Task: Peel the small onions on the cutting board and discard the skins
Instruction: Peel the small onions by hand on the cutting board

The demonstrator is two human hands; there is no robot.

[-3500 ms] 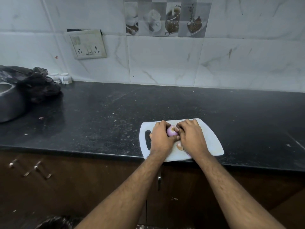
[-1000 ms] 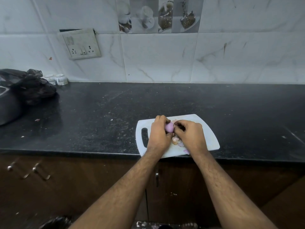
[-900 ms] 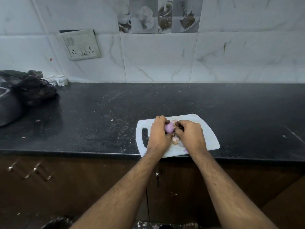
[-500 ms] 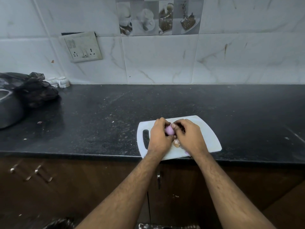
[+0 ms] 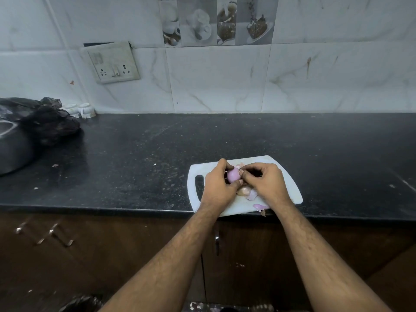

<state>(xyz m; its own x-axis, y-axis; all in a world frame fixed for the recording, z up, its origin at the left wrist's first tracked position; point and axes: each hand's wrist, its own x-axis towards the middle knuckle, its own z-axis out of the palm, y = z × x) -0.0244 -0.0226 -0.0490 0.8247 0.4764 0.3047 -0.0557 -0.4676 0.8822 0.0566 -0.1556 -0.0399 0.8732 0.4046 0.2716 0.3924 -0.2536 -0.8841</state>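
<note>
You are holding a small purple onion (image 5: 232, 174) just above the white cutting board (image 5: 286, 188), your left hand (image 5: 217, 188) curling round it from the left. Your right hand (image 5: 265, 184) is pinching at its right side with curled fingers (whether skin lies between them is unclear). Loose skins (image 5: 247, 192) are lying on the board beneath your hands.

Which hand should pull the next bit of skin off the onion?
Probably the right hand: its fingertips pinch at the onion's top end, while the left hand grips the bulb, steadying it above the cutting board.
</note>
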